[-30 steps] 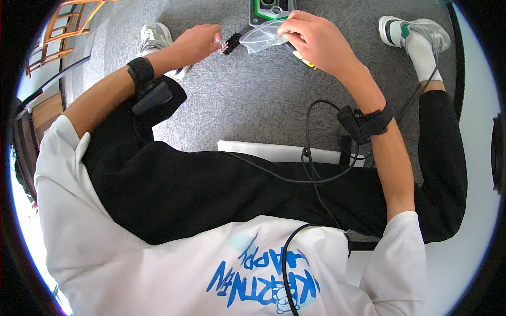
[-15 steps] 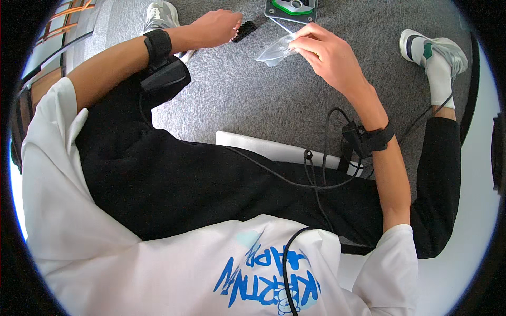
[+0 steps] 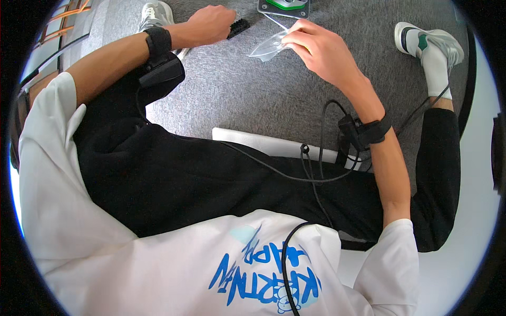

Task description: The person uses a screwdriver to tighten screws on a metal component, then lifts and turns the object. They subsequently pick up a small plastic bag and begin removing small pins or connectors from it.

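My left hand is at the far left of the carpet, its fingers curled together. A short black ridged strip sticks out at its fingertips, and the gripped end is hidden. Over on the right, my right hand pinches a small clear plastic bag between thumb and fingers. The bag's pointed end hangs toward the left. A thin pale strip runs from near the right fingers up to a grey plate with a bright green ring, cut off by the top edge.
Grey carpet lies between my legs. A white flat panel rests against my black-trousered leg. Black cables loop from the right wrist unit across it. My shoes stand left and right; orange-edged shelving is far left.
The whole view has shifted slightly, so everything sits a little farther left and higher. Both hands keep nearly the same pose, with the bag still in the right.
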{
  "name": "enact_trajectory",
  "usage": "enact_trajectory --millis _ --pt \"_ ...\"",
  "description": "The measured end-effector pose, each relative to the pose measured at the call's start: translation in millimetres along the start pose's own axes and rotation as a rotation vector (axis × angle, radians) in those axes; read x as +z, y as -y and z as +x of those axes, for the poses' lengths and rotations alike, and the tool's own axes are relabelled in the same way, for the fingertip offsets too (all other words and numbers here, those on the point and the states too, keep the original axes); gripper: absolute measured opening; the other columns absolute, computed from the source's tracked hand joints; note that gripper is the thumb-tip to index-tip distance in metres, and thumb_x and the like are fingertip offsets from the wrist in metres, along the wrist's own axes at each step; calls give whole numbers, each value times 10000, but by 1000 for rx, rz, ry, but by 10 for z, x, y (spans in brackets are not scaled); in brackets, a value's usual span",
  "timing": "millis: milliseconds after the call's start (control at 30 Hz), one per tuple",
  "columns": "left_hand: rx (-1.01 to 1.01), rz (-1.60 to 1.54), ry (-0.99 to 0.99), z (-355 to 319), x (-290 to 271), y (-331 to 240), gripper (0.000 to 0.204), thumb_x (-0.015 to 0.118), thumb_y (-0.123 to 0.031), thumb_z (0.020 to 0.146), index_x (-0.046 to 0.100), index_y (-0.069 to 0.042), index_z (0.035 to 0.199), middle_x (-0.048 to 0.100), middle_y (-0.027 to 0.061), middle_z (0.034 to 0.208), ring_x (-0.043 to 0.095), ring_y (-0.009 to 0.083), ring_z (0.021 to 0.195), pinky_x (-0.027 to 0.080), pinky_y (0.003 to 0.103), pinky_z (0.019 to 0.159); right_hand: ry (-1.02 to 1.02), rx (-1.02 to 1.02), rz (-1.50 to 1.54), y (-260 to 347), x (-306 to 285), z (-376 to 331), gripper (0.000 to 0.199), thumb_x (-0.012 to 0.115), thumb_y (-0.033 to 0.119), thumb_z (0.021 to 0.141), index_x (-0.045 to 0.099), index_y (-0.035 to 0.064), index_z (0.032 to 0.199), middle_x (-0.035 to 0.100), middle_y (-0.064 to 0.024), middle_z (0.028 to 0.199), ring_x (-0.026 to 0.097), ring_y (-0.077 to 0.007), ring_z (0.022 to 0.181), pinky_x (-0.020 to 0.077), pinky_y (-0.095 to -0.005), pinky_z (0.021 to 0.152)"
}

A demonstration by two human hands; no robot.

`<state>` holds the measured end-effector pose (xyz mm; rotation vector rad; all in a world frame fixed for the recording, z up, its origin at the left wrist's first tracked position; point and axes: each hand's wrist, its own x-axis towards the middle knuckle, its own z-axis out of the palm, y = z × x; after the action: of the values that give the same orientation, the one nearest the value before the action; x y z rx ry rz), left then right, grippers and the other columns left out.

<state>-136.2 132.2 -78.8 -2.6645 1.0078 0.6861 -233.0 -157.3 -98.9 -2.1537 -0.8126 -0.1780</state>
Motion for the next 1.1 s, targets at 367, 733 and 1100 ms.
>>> enact_trajectory --millis 367,733,1100 --pt "-26 -14 -71 -20 61 61 151 575 -141 924 635 -3 934 698 262 856 702 455 822 556 558 739 11 16 -16 29 51 -26 63 697 131 924 736 116 972 662 2 954 694 -214 801 569 -336 688" --pt "202 -398 -149 -154 -974 -599 202 625 -224 894 642 -26 860 686 213 788 677 438 763 517 520 677 20 40 -75 -27 80 -70 70 679 142 931 733 130 973 668 8 955 687 -210 795 568 -334 681" --pt "268 -398 -21 -65 -719 -638 241 650 -283 940 677 -44 921 702 207 827 682 420 775 520 511 688 -48 -17 -141 -10 38 -30 115 679 130 926 740 141 1022 688 6 1038 708 -218 848 586 -346 726"
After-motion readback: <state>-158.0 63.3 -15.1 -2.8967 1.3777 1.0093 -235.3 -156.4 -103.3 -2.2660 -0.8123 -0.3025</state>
